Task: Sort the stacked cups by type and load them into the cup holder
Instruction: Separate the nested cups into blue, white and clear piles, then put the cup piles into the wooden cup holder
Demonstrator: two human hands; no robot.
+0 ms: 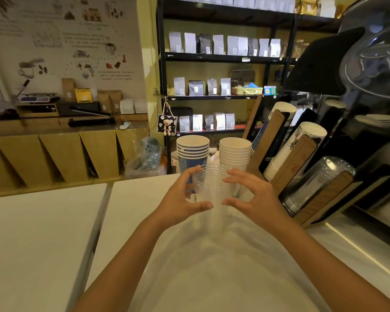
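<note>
A stack of clear plastic cups (212, 185) stands upright on the white counter (212, 255). My left hand (180, 199) grips its left side and my right hand (254, 199) cups its right side, fingers spread around the rims. Behind it stand a stack of blue paper cups (193, 149) and a stack of white paper cups (234, 152). To the right the slanted wooden cup holder (302, 158) has clear cups (318, 181) in its near slot, white paper cups (295, 149) in the middle slot and more paper cups (277, 122) in the far slot.
A dark machine (369, 86) looms at the right behind the holder. A second white table (38, 239) lies to the left across a narrow gap. Black shelves (221, 57) with coffee bags fill the background, beside a wooden counter (61, 154).
</note>
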